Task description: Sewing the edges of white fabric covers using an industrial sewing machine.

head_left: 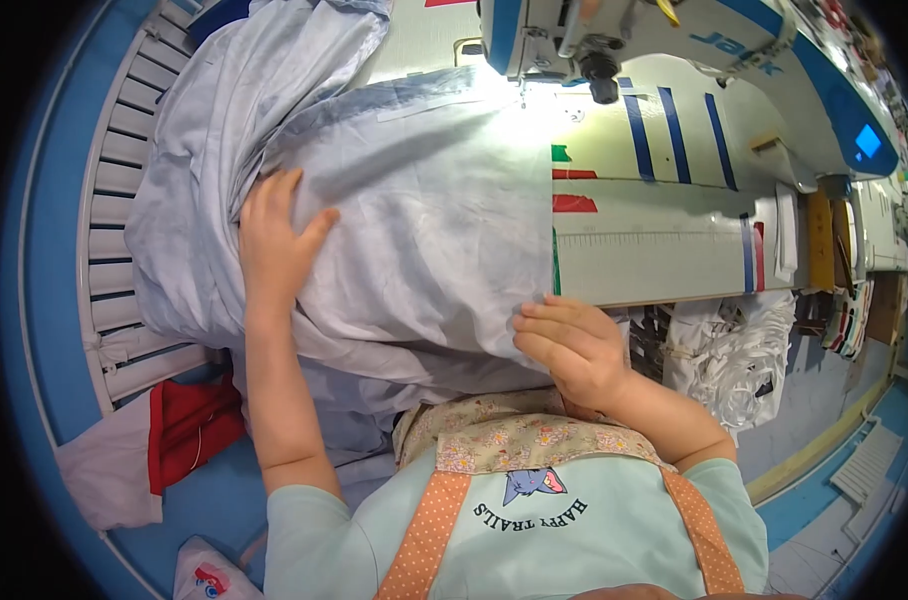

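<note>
Your left hand (274, 235) lies flat and spread on the pale grey-blue fabric (424, 220), fingers fanned, thumb out to the right, pressing the cloth down near its bunched left side. Your right hand (574, 350) curls over the near right edge of the same fabric, fingers bent and pinching that edge where it hangs off the front of the bench (664, 250).

The fabric covers the left half of the bench and runs up under the needle of the white and blue sewing machine (674, 40), where the machine's lamp lights it brightly. More of it is heaped to the left over a white slatted rack (114, 200).

Right of the cloth, the bench top carries blue, red and green tape marks (664, 135). Below the rack lies a red cloth (189, 425). White fabric scraps (739, 350) hang just right of your right hand.
</note>
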The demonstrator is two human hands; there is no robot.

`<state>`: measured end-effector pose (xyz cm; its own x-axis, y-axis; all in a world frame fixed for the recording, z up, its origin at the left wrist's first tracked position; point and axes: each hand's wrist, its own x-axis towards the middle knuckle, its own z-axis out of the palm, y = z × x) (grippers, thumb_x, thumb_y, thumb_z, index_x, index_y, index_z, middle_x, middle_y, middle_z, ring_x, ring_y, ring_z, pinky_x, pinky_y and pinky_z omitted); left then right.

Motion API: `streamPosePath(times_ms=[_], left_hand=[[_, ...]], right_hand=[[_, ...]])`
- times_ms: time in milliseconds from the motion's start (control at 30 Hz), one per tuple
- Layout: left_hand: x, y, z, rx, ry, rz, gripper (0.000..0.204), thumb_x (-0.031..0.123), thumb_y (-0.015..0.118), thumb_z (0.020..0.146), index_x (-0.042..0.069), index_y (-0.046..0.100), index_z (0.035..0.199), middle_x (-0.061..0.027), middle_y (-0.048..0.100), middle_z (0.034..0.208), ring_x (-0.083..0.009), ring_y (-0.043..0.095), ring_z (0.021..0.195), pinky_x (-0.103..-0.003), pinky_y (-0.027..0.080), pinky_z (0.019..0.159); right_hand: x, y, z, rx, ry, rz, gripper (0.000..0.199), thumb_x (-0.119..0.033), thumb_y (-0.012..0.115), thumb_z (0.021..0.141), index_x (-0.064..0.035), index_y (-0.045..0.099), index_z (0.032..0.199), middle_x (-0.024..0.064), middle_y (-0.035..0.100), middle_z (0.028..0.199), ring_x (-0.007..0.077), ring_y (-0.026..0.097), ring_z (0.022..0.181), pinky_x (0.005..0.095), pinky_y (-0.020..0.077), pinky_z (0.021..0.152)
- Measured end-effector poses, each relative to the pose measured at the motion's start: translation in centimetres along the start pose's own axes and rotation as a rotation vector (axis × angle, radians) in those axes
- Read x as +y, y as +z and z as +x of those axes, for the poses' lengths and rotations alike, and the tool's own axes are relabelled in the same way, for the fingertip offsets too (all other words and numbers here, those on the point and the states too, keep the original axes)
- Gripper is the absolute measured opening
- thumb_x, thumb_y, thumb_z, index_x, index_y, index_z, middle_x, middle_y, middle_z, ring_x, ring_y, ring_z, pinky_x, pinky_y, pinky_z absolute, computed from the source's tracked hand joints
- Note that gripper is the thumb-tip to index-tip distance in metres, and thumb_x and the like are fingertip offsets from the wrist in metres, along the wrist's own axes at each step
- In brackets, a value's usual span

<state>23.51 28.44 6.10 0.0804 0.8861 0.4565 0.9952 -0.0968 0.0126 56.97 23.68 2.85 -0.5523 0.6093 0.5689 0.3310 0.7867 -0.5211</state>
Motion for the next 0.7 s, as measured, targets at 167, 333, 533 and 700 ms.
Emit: streamPosePath(times_ms=[167,333,533,700], left_hand=[[0.0,1.4,0.2,-0.189,-0.096,-0.061,0.034,0.021,0.065,0.082,0.006,0.058,0.112,-0.0134,0.060,0.108,-0.0302,0.058,0.095,-0.039,0.046,0.080],[-0.8,2.8,2.5,-0.209,-0.026,-0.128,0.028,0.017,0.060,0.086,0.008,0.058,0.113,-0.0152,0.064,0.094,-0.0338,0.061,0.082,-0.042,0.048,0.070],[-2.0,4.8,5.7,-0.155,0.019,-0.142,0.026,0.018,0.058,0.088,0.008,0.058,0.112,-0.0154,0.066,0.090,-0.0340,0.063,0.077,-0.041,0.049,0.067],[-3.1,6.9,8.3,-0.144,0.033,-0.106,0.025,0.021,0.055,0.090,0.008,0.059,0.111,-0.0149,0.066,0.092,-0.0325,0.063,0.079,-0.040,0.050,0.067]], right_hand=[[-0.1,-0.5,0.8,-0.009,0.055,0.029,0.014,-0.004,0.062,0.073,-0.0053,0.066,0.086,0.0072,0.069,0.094,0.0240,0.066,0.092,0.0386,0.0535,0.083],[0.8,-0.4,2.2,-0.052,0.149,0.046,0.016,-0.001,0.063,0.072,-0.0054,0.066,0.086,0.0067,0.069,0.092,0.0229,0.066,0.091,0.0379,0.0537,0.082],[2.9,-0.9,5.2,-0.109,0.164,-0.013,0.014,-0.001,0.064,0.073,-0.0058,0.066,0.086,0.0058,0.069,0.092,0.0222,0.066,0.091,0.0377,0.0538,0.083],[5.0,-1.1,7.1,-0.131,0.142,-0.069,0.013,-0.001,0.064,0.073,-0.0065,0.065,0.084,0.0045,0.069,0.092,0.0209,0.066,0.091,0.0370,0.0534,0.084]])
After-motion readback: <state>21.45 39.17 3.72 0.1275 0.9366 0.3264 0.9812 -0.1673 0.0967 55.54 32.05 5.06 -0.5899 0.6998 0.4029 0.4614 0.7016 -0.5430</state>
